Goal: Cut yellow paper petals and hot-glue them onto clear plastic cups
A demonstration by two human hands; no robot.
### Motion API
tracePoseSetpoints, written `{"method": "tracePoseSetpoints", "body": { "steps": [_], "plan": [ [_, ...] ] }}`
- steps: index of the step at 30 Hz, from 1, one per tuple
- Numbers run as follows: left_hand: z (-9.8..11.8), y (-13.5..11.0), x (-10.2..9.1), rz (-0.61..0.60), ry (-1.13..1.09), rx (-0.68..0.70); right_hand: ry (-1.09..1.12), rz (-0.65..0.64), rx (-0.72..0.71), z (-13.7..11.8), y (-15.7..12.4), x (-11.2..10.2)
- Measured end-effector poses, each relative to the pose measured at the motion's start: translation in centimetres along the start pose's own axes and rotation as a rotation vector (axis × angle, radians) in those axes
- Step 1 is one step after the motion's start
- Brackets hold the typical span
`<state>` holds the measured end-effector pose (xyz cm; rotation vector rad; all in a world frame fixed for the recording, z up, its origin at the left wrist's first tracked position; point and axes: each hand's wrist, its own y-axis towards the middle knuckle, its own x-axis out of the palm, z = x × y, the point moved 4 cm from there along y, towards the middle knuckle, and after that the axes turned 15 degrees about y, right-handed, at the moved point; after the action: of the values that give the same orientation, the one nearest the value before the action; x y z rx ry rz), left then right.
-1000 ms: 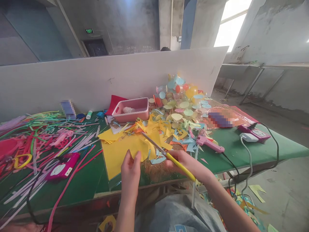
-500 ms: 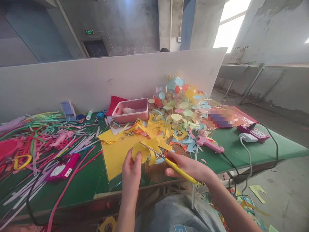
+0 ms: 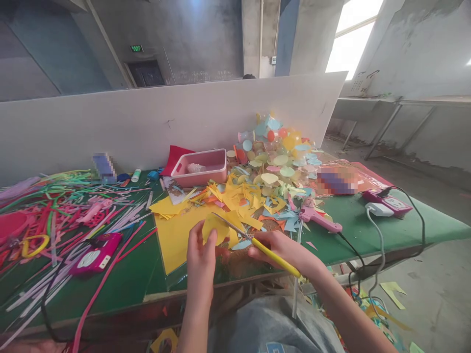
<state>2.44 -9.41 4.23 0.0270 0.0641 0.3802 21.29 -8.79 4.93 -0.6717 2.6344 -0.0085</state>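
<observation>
Between the thumb and fingers of my left hand (image 3: 201,249) is a rounded piece of yellow paper (image 3: 215,229). My right hand (image 3: 281,250) is closed around yellow-handled scissors (image 3: 274,256), whose blades point left and reach the paper's upper right edge. Beneath and left of my hands lies a large yellow paper sheet (image 3: 174,242) on the green table. Yellow paper scraps (image 3: 235,196) are heaped just beyond the scissors. To the right of my right hand rests a pink glue gun (image 3: 319,219) with a clear glue stick hanging from it.
A pink basket (image 3: 206,181) stands behind the scraps, beside a pile of coloured paper discs and clear cups (image 3: 279,147). Pipe cleaners (image 3: 128,220) and a magenta power strip (image 3: 96,254) cover the left side. Another power strip (image 3: 390,203) with cables sits right. A white board (image 3: 147,117) rises behind.
The scissor blades look more nearly closed. A yellow strip that hung below the paper's right side no longer shows there. My left hand has shifted slightly.
</observation>
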Motion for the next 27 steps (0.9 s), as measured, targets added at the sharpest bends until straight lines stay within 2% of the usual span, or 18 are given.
{"method": "tracePoseSetpoints", "body": {
  "steps": [3,7,11,15,23,27],
  "plan": [
    [0.2,-0.1,0.1,-0.005,-0.04,0.0,0.002,0.016,-0.022,0.0,0.1,0.0],
    [-0.1,0.4,-0.6,0.051,-0.042,0.001,0.006,0.04,-0.065,-0.3,0.3,0.5],
    [0.2,0.4,-1.0,0.061,0.0,0.013,0.023,0.073,-0.066,-0.3,0.5,1.0],
    [0.8,0.2,-1.1,0.096,0.039,0.025,0.051,0.134,-0.036,0.1,0.6,0.5],
    [0.4,0.1,-1.0,0.115,0.139,0.03,-0.021,-0.066,-0.062,-0.6,-0.8,0.3],
    [0.4,-0.1,-0.9,0.106,0.224,0.067,-0.041,-0.059,-0.016,-0.8,-0.8,0.4]
  ]
}}
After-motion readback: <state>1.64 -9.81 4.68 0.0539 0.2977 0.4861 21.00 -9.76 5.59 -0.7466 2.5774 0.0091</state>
